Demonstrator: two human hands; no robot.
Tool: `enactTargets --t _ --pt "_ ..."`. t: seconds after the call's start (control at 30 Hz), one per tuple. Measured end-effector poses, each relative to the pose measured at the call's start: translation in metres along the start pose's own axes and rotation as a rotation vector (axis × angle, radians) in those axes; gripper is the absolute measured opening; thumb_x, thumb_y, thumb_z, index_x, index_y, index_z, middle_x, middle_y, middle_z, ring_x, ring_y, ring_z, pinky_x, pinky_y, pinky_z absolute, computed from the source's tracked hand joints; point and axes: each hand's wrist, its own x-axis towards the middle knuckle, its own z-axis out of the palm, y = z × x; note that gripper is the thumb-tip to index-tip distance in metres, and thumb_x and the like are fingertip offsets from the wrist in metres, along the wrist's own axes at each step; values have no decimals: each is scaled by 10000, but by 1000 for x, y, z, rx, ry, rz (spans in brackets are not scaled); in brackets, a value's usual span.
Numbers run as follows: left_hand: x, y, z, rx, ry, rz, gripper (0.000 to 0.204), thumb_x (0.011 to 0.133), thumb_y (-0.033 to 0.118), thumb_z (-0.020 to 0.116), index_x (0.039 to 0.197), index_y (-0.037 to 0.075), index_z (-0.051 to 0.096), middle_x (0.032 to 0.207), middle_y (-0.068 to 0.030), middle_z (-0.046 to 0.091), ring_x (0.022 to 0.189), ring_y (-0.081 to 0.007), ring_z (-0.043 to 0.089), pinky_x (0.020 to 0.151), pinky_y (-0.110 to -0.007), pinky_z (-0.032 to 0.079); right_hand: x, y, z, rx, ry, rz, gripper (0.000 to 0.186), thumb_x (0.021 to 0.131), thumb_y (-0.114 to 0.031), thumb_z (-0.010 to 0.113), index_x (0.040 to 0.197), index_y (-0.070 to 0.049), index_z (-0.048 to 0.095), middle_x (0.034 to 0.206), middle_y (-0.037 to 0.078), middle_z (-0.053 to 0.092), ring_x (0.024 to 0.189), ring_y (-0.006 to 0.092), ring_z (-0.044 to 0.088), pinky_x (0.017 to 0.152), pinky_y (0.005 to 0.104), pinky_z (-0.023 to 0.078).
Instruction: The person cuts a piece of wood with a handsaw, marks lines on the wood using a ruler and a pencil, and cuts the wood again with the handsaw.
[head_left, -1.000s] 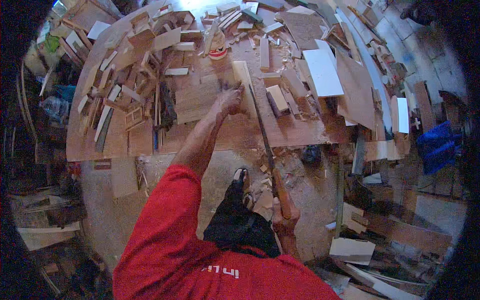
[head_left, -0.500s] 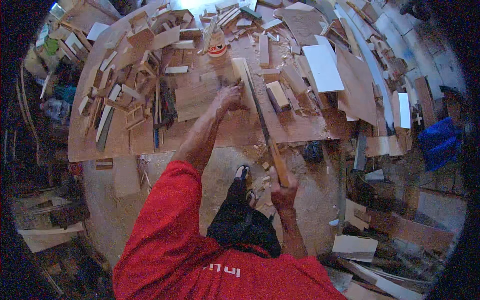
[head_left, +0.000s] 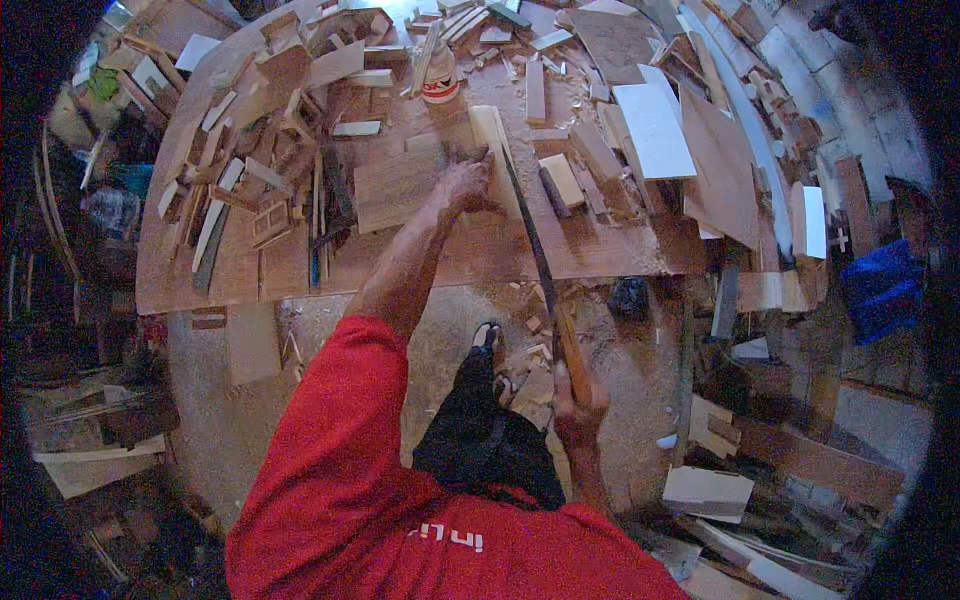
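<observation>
My right hand (head_left: 580,408) is closed round the wooden handle of a handsaw (head_left: 536,240), held below the table's front edge. The saw's long dark blade slants up and away over the table, along the right side of a pale wood strip (head_left: 487,125). My left hand (head_left: 468,187) bears on that strip, a finger stretched along it and the thumb apart; some of its fingers are hard to make out. Left of this hand lies a flat brown board (head_left: 392,190). Whether the blade's teeth sit in the wood cannot be told.
The wooden table (head_left: 440,268) carries scrap blocks, small frames (head_left: 270,222) at left and a white glue bottle (head_left: 440,80) at the back. A pale block (head_left: 562,180) and white panel (head_left: 652,130) lie to the right. Offcuts (head_left: 538,352) litter the floor by my feet.
My right hand has drawn the saw back toward my body and slightly right. My left hand stays on the wood strip. The whole view has shifted slightly.
</observation>
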Motion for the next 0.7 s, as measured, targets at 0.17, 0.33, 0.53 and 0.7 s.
enactTargets --t 0.17,0.33,0.53,0.7 --pt "6 -8 8 -45 113 83 1125 496 608 727 1318 -27 293 1367 -194 318 1224 -313 378 1030 -450 225 -4 -10 -1 -131 -243 343 232 817 -136 590 981 27 578 783 137 613 735 220 610 635 322 451" --pt "6 -7 6 -142 -127 10 1126 482 613 728 1326 6 296 1385 -179 296 1269 -302 318 1065 -514 119 -8 3 -9 -138 -197 74 251 822 -133 590 1020 20 576 822 157 620 761 232 616 662 316 460" --pt "7 -12 11 37 186 73 1000 496 615 723 1223 4 410 1039 -177 585 966 -326 564 842 -410 453 -15 3 -15 -198 -198 188 255 821 -135 590 1029 13 580 793 144 612 703 231 603 630 327 460" --pt "9 -10 16 64 122 77 966 597 572 685 1289 -3 333 1182 -191 506 1103 -308 482 920 -416 383 -3 3 -14 -197 -319 172 257 821 -133 587 1032 13 583 766 134 608 662 205 591 595 332 452"
